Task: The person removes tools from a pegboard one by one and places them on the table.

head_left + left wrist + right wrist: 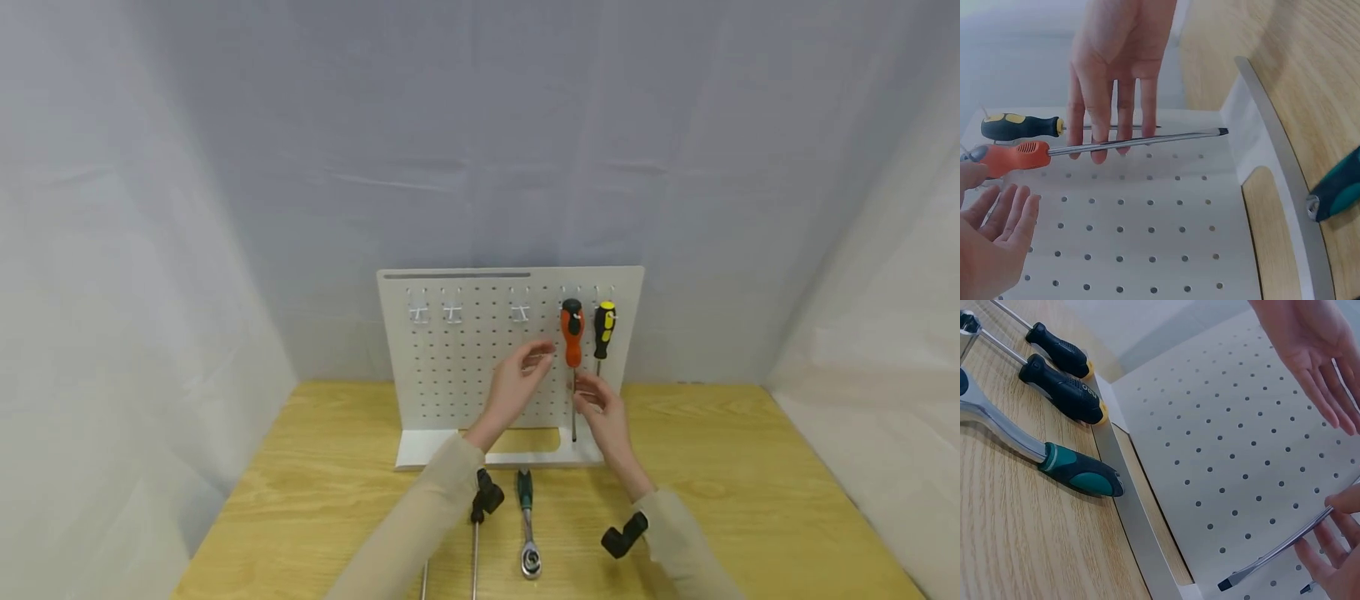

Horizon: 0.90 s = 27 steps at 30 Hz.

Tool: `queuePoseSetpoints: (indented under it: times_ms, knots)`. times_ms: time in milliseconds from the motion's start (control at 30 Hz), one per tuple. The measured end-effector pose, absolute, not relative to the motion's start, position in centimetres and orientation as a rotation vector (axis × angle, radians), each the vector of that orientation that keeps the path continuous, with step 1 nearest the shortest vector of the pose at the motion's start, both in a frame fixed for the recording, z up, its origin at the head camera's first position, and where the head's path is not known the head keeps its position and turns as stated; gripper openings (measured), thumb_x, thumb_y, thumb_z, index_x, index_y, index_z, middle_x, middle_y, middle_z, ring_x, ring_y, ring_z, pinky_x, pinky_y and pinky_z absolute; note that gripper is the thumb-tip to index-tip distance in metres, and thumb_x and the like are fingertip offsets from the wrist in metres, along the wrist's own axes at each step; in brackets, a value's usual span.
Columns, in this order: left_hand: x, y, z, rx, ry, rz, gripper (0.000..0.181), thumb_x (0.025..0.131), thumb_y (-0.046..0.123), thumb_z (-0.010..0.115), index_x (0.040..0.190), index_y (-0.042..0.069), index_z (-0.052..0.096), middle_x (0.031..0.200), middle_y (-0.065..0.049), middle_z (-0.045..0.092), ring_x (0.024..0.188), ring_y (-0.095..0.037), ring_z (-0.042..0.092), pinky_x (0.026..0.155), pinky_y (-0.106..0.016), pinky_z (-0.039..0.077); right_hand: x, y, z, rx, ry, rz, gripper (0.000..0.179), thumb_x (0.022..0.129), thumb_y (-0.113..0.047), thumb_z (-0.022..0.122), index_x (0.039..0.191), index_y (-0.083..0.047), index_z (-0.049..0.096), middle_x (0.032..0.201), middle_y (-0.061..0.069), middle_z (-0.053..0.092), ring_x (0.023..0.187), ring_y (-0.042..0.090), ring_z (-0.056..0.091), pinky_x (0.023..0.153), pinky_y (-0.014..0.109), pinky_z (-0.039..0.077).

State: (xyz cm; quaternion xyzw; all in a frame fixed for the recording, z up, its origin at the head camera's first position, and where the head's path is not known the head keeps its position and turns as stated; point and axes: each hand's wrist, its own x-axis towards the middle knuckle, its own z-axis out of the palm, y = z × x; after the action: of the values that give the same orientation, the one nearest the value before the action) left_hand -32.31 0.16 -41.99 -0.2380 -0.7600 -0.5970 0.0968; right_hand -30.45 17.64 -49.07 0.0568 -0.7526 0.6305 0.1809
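An orange-and-black screwdriver (572,333) hangs handle up on the pegboard's right part, its flat tip pointing down. Left of its handle is my left hand (521,379), fingers loosely bent, holding nothing. Lower down, my right hand (606,421) is at the metal shaft (1141,141). Its fingers (1125,112) extend fairly straight across the shaft in the left wrist view, and its thumb lies right at the shaft in the right wrist view. A yellow-and-black screwdriver (604,329) hangs just to the right, its lower shaft partly hidden by my right hand.
The white pegboard (450,375) stands on a wooden table (705,450) and carries clear hooks (520,310). A green-handled ratchet wrench (527,525) lies before its base. Two dark-handled screwdrivers (1063,387) lie beside the ratchet, partly under my left arm in the head view.
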Motion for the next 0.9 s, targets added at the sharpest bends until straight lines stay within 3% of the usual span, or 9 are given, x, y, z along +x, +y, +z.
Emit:
queuePoseSetpoints:
  times_ms: [233,467,900]
  knots:
    - [-32.9,1.3,-41.0,-0.664,-2.249,-1.85,0.039,0.103,0.016,0.06,0.138,0.0,0.056,0.134,-0.017,0.064,0.12,-0.033,0.063,0.101,-0.04,0.055,-29.9,17.4,-48.7,0.157,-2.107,1.831,0.04,0.094,0.009,0.065,0.133,0.004,0.06,0.123,0.029,0.065,0.099,0.02,0.064,0.075,0.017,0.058]
    - [-33.5,2.1,-41.0,-0.66,-2.262,-1.874,0.041,0.102,0.018,0.063,0.139,0.003,0.056,0.134,-0.014,0.064,0.12,-0.029,0.063,0.101,-0.035,0.055,-29.4,17.4,-48.6,0.184,-2.088,1.887,0.038,0.094,0.006,0.066,0.132,0.003,0.061,0.121,0.029,0.066,0.094,0.016,0.066,0.072,0.02,0.06]
    - [-33.3,3.3,-40.4,-0.59,-2.245,-1.886,0.042,0.096,0.006,0.068,0.136,0.0,0.055,0.128,-0.018,0.066,0.116,-0.03,0.065,0.098,-0.035,0.056,-28.6,17.5,-48.2,0.168,-2.093,1.894,0.038,0.095,0.005,0.066,0.132,0.004,0.061,0.121,0.029,0.066,0.091,0.014,0.067,0.071,0.02,0.06]
